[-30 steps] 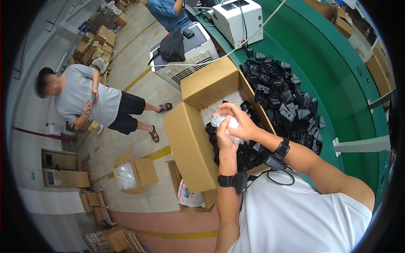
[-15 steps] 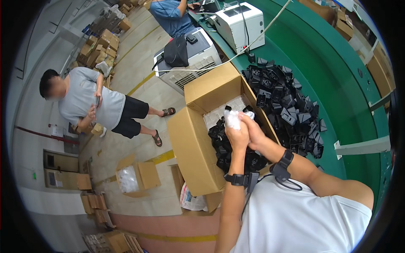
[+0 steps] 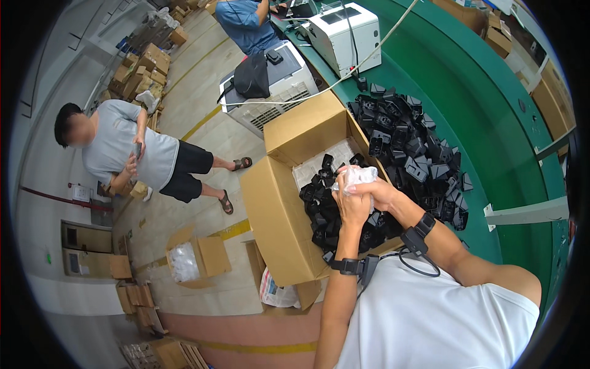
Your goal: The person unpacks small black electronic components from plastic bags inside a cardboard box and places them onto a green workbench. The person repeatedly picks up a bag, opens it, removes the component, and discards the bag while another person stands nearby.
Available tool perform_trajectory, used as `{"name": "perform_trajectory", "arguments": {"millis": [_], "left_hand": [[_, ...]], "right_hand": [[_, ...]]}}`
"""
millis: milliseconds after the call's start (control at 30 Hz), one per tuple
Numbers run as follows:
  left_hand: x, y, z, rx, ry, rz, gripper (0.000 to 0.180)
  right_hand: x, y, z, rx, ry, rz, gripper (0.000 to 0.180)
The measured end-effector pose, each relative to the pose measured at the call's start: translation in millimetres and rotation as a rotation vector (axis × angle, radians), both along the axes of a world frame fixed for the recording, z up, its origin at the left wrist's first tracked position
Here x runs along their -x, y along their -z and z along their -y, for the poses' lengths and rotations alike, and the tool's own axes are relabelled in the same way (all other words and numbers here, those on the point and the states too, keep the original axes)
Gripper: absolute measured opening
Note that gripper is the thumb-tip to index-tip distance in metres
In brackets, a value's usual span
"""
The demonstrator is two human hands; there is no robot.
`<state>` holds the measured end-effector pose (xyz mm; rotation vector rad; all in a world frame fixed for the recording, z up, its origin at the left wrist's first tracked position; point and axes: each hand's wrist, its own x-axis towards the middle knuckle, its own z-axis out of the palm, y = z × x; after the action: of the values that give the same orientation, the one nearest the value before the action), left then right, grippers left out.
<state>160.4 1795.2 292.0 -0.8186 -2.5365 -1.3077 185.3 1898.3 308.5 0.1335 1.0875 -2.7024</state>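
Note:
Both my hands are closed around a crumpled, whitish see-through plastic bag [image 3: 361, 176], held above the open cardboard box [image 3: 270, 221]. My left hand [image 3: 353, 206] grips it from the near left. From the right, my right hand [image 3: 380, 191] wraps over it, its fingers meeting the left hand. Whether anything is inside the plastic, I cannot tell. Beneath my hands, many black plastic housings [image 3: 319, 212] lie loose in the box. More plastic, flat and see-through, lines the box's far end.
A heap of black housings [image 3: 424, 163] covers part of the green workbench [image 3: 485, 178] on the right. A white machine [image 3: 344, 40] and an air cooler [image 3: 279, 86] stand beyond. Another person [image 3: 135, 147] stands at left. Smaller cartons [image 3: 212, 255] sit on the floor.
My hands have shifted slightly right and turned, and more of the plastic bag now shows above the fingers. The whole view has moved a little.

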Motion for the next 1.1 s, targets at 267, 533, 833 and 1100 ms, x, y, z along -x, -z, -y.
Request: {"name": "perform_trajectory", "arguments": {"millis": [267, 533, 833, 1100], "left_hand": [[-16.1, -23.4, 11.3, -0.143, -0.022, -0.053, 0.052], [-27.8, -67.3, 26.5, 0.204, 0.21, 0.145, 0.055], [-21.2, -34.3, 12.3, -0.589, 0.022, 0.328, 0.094], [23.2, -67.5, 7.8, -0.403, -0.044, -0.03, 0.052]], "right_hand": [[1.8, 5.1, -0.5, 0.119, -0.05, -0.028, 0.056], [12.1, 37.4, -23.2, 0.272, -0.12, 0.078, 0.059], [39.1, 7.7, 7.4, 0.545, 0.126, 0.075, 0.028], [31.3, -20.9, 35.7, 0.298, 0.178, 0.046, 0.02]]}}
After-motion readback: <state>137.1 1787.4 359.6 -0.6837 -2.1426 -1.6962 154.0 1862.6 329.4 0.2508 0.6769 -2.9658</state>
